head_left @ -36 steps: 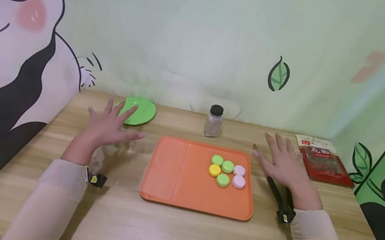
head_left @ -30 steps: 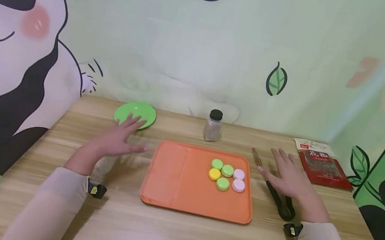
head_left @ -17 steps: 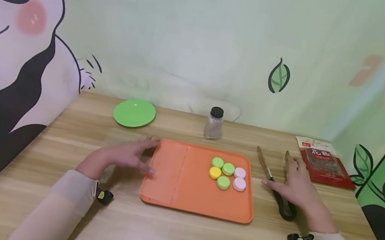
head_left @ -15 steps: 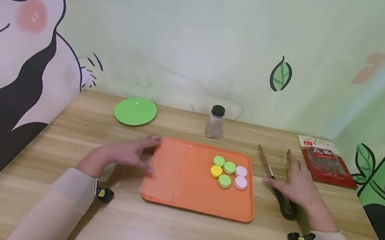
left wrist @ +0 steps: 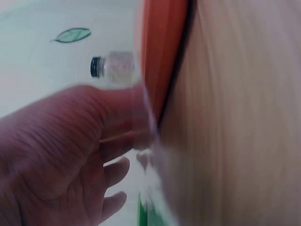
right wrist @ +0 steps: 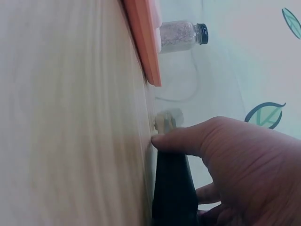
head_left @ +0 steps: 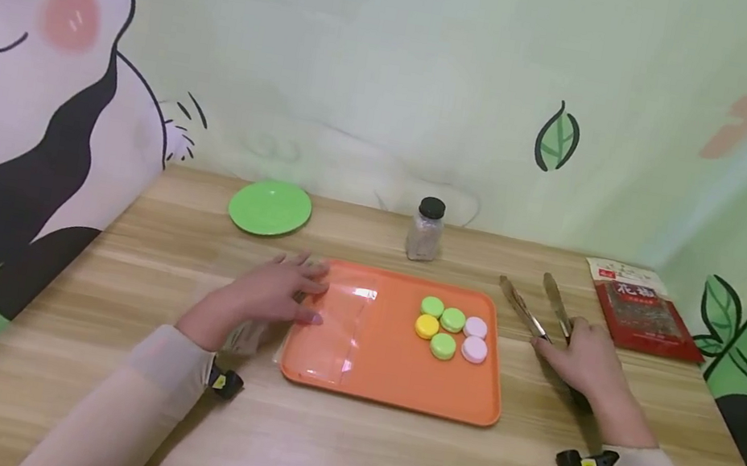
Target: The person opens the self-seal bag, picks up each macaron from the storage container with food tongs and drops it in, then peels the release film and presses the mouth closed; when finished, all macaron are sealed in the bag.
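My left hand [head_left: 279, 291] is at the left end of an orange tray [head_left: 394, 379], its fingers and thumb bent around a clear plastic sheet [head_left: 334, 341] that overlaps the tray. In the left wrist view the fingertips show through this film, partly blurred. My right hand [head_left: 584, 360] grips black-handled tongs [head_left: 556, 303] to the right of the tray, thumb on one arm and fingers on the other. The tongs' two tips stand apart; most of the handle is hidden under the hand. Several macarons, such as the yellow one [head_left: 427, 326], lie on the tray's right half.
A green plate [head_left: 270, 209] lies at the back left. Behind the tray stands a jar with a black lid [head_left: 425, 233]. At the back right rests a red packet [head_left: 646, 318]. A printed wall [head_left: 379, 104] closes off the table's far edge.
Both hands came down from above the table. My left hand reached the tray's left edge, and the film's glare has shifted. My right hand took hold of the tongs, whose tips drew closer together.
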Available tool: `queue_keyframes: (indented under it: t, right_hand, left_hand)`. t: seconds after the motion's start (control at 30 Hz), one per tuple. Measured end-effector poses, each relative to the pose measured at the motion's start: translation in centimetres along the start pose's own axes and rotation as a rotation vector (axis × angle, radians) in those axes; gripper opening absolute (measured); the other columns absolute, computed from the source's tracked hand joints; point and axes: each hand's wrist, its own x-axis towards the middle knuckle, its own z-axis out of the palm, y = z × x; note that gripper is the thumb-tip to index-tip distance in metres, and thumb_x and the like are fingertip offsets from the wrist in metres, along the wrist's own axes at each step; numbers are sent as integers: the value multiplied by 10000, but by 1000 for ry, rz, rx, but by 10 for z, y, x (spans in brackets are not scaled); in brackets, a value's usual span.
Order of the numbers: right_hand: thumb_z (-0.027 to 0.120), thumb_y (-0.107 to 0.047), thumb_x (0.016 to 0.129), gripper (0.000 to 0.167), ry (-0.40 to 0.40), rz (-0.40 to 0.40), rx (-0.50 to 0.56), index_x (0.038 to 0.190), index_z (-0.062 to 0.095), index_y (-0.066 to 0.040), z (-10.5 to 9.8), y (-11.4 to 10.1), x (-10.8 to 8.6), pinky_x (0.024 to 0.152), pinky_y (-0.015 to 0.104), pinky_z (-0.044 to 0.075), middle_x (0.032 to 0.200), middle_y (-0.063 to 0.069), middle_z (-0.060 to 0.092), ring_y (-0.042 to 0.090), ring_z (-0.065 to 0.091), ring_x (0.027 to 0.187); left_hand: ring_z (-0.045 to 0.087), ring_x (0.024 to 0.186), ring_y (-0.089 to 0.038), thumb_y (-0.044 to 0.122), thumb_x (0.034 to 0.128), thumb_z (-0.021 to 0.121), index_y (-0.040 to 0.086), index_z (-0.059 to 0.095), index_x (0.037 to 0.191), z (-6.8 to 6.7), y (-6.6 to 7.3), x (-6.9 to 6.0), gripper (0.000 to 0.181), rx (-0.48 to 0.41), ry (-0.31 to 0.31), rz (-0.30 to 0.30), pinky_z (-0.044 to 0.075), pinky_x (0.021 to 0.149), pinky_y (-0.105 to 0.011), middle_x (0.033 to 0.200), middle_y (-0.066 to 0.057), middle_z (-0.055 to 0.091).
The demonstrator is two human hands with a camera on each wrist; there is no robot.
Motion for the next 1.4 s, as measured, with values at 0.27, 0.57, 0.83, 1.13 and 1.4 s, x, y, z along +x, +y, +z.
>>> queue_keyframes:
  t: [0.27,0.57,0.83,1.13,1.4]
  right_hand:
    - [647,-532,911,772,-18,7,-18,1099,497,202,3,2,-3,672,563,496,941,330,523,432,568,816]
    - [613,-564,923,865,-35,12,-14,1235,447,226,2,6,-1,761,611,485,1037,363,512,482,549,942]
    - [634,-538,919,829,-25,-5,-19,1202,469,224,4,3,-3,746,600,484,1016,359,527,482,551,930]
    - [588,-425,961,710,40,-35,-22,1252,446,206,5,0,-3,753,627,459,1079,383,513,522,539,962]
    - [587,-396,971,726,47,-33,15,1352,384,187,7,-2,-3,812,665,452,1179,383,460,531,516,1010]
  left_hand:
    - [349,1435,-418,411,931,708,190,715,1258,5,7,3,395,3,78,-36,257,1182,-546,1474,-150,512]
    - [525,1315,-242,338,917,742,250,804,1070,13,-4,8,187,30,276,49,314,1123,-549,1128,110,742]
    - [627,1106,-251,242,927,730,167,751,915,19,-12,10,79,-211,494,79,464,993,-454,1036,-16,730]
    - [604,1166,-272,207,904,771,135,746,903,8,-3,9,77,-346,532,8,443,1053,-446,1097,-58,726]
    - [609,1001,-213,186,914,759,122,788,986,9,1,7,100,-288,538,35,495,882,-399,963,-14,730]
